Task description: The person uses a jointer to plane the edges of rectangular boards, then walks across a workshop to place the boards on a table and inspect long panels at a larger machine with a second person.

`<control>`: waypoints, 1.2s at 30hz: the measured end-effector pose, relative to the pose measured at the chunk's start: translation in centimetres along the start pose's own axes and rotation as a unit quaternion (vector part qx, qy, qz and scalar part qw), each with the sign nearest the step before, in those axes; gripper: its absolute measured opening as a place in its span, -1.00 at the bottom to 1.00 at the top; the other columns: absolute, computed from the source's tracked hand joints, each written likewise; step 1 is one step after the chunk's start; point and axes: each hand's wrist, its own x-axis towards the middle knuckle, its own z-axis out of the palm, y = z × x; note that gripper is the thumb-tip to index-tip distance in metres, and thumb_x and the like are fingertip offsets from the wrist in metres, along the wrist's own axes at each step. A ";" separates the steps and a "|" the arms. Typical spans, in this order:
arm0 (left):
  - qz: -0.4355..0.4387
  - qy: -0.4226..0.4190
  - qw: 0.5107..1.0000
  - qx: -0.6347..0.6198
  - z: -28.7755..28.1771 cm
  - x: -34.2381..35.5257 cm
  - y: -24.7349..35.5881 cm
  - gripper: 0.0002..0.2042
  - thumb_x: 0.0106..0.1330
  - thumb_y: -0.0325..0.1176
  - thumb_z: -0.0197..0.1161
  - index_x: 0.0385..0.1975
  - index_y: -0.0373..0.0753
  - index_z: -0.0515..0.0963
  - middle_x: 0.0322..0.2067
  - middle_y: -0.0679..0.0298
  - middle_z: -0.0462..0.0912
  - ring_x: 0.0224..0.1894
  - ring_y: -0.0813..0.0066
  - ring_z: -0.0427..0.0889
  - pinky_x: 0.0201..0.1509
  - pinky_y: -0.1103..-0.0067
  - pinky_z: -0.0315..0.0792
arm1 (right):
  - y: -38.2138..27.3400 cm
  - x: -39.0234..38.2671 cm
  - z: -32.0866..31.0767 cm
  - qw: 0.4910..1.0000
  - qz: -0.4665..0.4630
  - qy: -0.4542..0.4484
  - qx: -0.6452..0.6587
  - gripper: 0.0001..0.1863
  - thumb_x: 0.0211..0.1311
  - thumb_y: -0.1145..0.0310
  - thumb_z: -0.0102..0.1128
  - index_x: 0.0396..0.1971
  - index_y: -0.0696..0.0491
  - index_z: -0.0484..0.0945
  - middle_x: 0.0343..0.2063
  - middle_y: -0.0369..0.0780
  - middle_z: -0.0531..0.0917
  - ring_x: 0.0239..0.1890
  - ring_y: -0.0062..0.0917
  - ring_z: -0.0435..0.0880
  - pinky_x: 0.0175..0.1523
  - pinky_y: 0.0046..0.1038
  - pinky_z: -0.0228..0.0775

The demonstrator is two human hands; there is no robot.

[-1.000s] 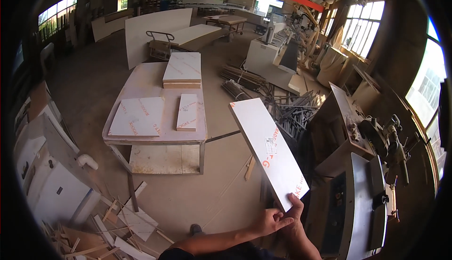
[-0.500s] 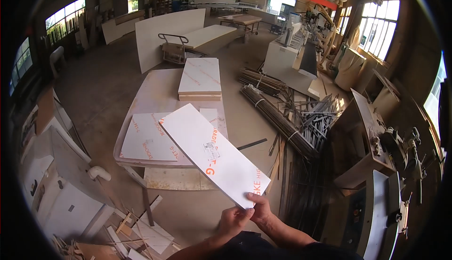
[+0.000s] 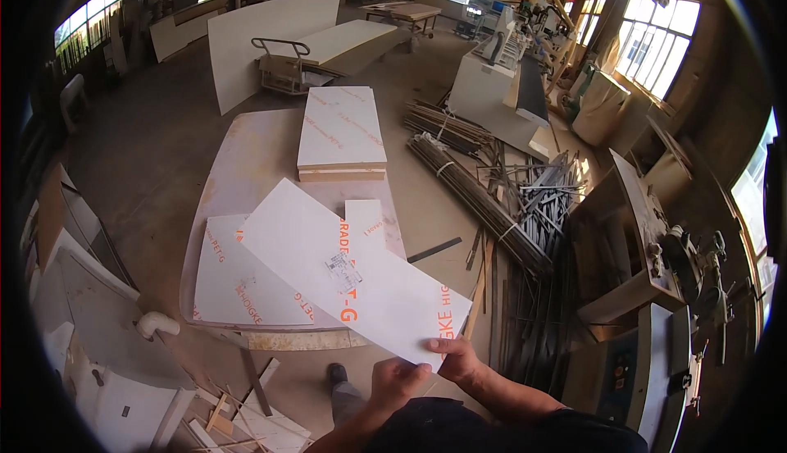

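A long white panel (image 3: 303,248) with orange print and a small label is held in front of me, its far end over the table. My left hand (image 3: 399,383) grips its near edge, thumb on top. At the near right corner my right hand (image 3: 455,359) pinches the panel, the thumb lying on the printed face and the fingers beneath. Under the panel's far part lies a wider white board (image 3: 238,297) on the table (image 3: 254,145). A narrow white piece (image 3: 362,211) shows beyond the panel. Farther back, a stack of white boards (image 3: 340,129) stands on the table.
Bundled thin strips (image 3: 475,195) and loose metal-looking strips (image 3: 549,203) lie on the floor to the right. A trolley (image 3: 283,68) stands beyond the table. Offcuts (image 3: 254,420) lie at lower left. A machine (image 3: 643,379) is close on my right.
The table and stack now appear nearer and lower left. The panel's far end has swung left over the table, both hands still gripping it. A foot has come into view below.
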 end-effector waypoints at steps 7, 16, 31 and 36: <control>0.069 -0.017 0.997 0.036 -8.7 8.4 3.9 -0.60 0.30 -0.19 0.37 -0.67 -0.35 0.50 -0.75 0.41 0.45 -0.61 0.70 0.40 -0.50 0.58 0.31 | -1.4 5.8 2.2 0.999 -0.024 0.032 -0.009 -0.33 0.06 0.46 0.40 0.23 0.22 0.43 0.05 -0.09 0.66 0.09 -0.27 0.64 0.25 -0.24 0.45; 0.084 0.021 0.996 -0.027 -17.1 16.1 9.8 -0.59 0.26 -0.30 0.17 -0.84 -0.32 0.37 -0.82 0.33 0.42 -0.72 0.54 0.40 -0.57 0.56 0.27 | -3.0 7.3 3.3 0.990 -0.065 0.118 -0.036 -0.24 -0.06 0.48 0.42 0.25 0.22 0.40 0.01 -0.08 0.66 0.05 -0.28 0.66 0.20 -0.24 0.49; 0.065 0.126 0.977 -0.162 -23.6 24.1 13.2 -0.73 0.19 -0.31 0.15 -0.69 -0.18 0.27 -0.79 0.30 0.28 -0.77 0.49 0.21 -0.64 0.52 0.17 | -2.7 3.9 2.9 0.973 -0.125 0.192 -0.016 -0.21 -0.16 0.47 0.45 0.22 0.27 0.42 -0.06 -0.05 0.69 -0.04 -0.27 0.70 0.09 -0.27 0.57; 0.044 0.114 0.975 -0.184 -23.4 24.7 13.0 -0.77 0.21 -0.35 0.14 -0.66 -0.18 0.31 -0.78 0.38 0.20 -0.75 0.54 0.12 -0.63 0.53 0.10 | -1.6 2.1 2.7 0.966 -0.138 0.220 -0.001 -0.14 -0.21 0.47 0.46 0.24 0.27 0.38 -0.06 -0.06 0.68 -0.04 -0.27 0.69 0.08 -0.24 0.57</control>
